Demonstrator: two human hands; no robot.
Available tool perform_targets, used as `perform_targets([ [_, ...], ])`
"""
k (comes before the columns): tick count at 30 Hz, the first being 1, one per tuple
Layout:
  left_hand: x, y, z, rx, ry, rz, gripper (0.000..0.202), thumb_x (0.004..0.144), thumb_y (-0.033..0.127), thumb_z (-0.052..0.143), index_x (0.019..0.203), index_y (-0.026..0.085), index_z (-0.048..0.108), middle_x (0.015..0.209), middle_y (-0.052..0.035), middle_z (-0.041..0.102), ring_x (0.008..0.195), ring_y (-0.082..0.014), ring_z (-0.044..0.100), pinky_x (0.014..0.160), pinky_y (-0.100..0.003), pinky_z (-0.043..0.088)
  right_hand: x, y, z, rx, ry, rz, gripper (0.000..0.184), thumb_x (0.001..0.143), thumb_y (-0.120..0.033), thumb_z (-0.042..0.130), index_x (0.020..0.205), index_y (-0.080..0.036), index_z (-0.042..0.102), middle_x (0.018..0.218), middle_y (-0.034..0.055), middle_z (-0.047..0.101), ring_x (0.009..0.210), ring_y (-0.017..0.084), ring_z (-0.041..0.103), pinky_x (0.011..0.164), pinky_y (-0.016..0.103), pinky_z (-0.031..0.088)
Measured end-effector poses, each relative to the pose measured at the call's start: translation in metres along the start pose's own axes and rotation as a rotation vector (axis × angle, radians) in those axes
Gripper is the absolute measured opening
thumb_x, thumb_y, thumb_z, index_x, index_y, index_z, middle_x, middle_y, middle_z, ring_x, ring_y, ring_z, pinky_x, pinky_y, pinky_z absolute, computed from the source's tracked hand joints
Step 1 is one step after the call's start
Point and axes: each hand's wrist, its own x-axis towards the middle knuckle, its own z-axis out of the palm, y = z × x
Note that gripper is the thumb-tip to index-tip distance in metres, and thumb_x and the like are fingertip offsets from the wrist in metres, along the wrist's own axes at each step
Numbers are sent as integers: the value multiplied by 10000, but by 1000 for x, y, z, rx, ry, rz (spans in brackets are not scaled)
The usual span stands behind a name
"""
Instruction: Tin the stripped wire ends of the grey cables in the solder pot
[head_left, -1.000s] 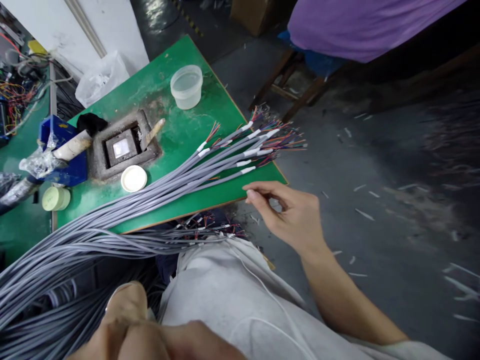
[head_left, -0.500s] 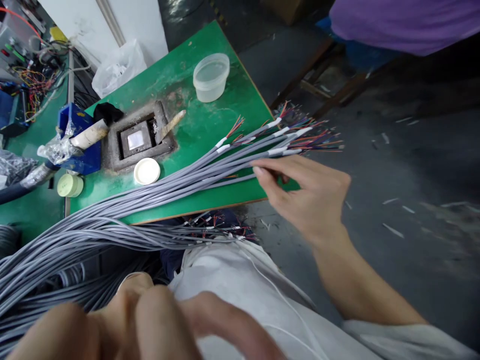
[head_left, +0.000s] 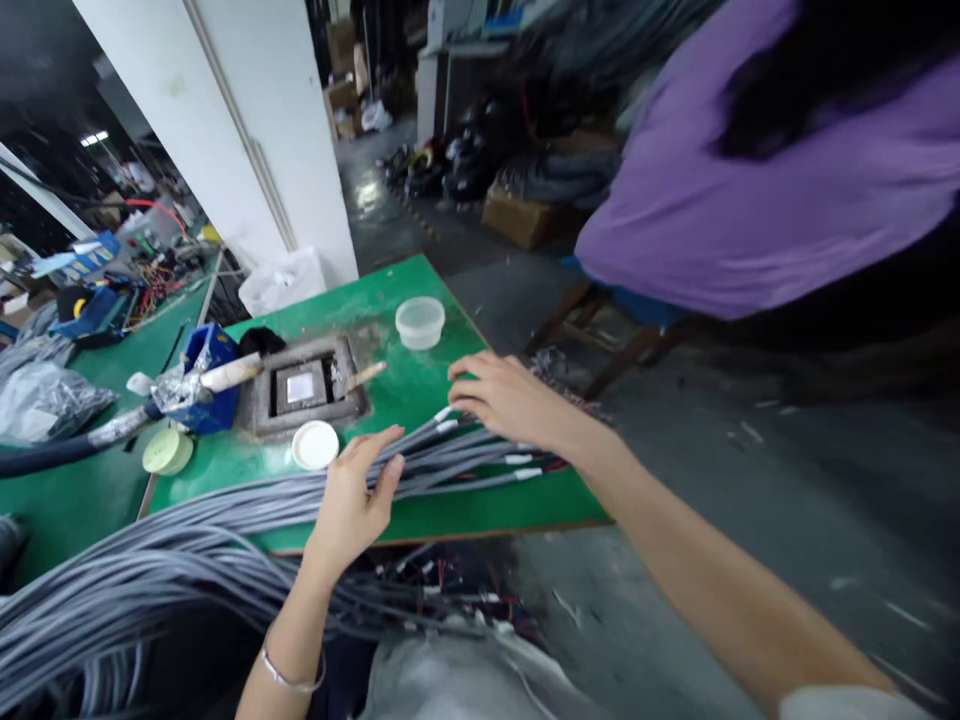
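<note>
A thick bundle of grey cables [head_left: 247, 505] runs from the lower left across the green table. White-banded cable ends [head_left: 525, 474] fan out toward the right. My left hand [head_left: 352, 505] rests at the bundle's middle, thumb and fingers apart, with a bracelet on its wrist. Over the upper cable ends is my right hand [head_left: 510, 398], fingers stretched and slightly bent, palm down. It hides part of the coloured wire tips, and whether it touches them I cannot tell. A round white lid [head_left: 315, 445] lies just beyond my left hand.
A square soldering pot [head_left: 300, 388] is set in the green table [head_left: 420, 525], a scraper on its rim. Around it stand a clear tub [head_left: 420, 323], a blue box [head_left: 214, 385] and a pale green tub [head_left: 167, 452]. A person in purple [head_left: 720, 200] sits at the right.
My left hand has come up from the bottom of the view onto the bundle. My right hand has moved left over the cable ends, its pinch now loosened. The view has tilted up.
</note>
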Motion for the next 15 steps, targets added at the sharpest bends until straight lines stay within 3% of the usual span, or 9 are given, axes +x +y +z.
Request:
perform_targets([
  [5, 5, -36, 19, 235, -3, 102, 361, 840, 157, 507, 1194, 181, 575, 1137, -104, 654, 1031, -233, 594, 883, -404, 519, 2, -13, -23, 75, 122, -89, 317, 906, -192, 400, 719, -170, 655, 862, 82, 635, 787, 181, 605, 700, 327, 492],
  [10, -6, -40, 23, 245, 89, 85, 260, 849, 150, 503, 1063, 152, 651, 903, -95, 702, 832, -204, 637, 763, -349, 553, -2, -21, -41, 264, 252, -130, 359, 933, -323, 368, 726, -194, 630, 819, 60, 643, 724, 172, 629, 677, 319, 510],
  [13, -9, -41, 25, 172, 144, 78, 222, 859, 161, 490, 978, 164, 677, 855, -75, 696, 802, -169, 641, 749, -297, 553, -8, -22, -43, 378, 297, -121, 325, 870, -470, 479, 706, -228, 621, 723, 23, 669, 629, 154, 626, 591, 287, 485],
  [15, -12, -38, 25, 155, 186, 42, 227, 855, 155, 479, 970, 162, 676, 857, -74, 690, 817, -163, 643, 755, -283, 552, -14, -25, -40, 474, 345, -89, 368, 811, -571, 509, 668, -257, 640, 573, -12, 640, 465, 114, 550, 457, 267, 417],
])
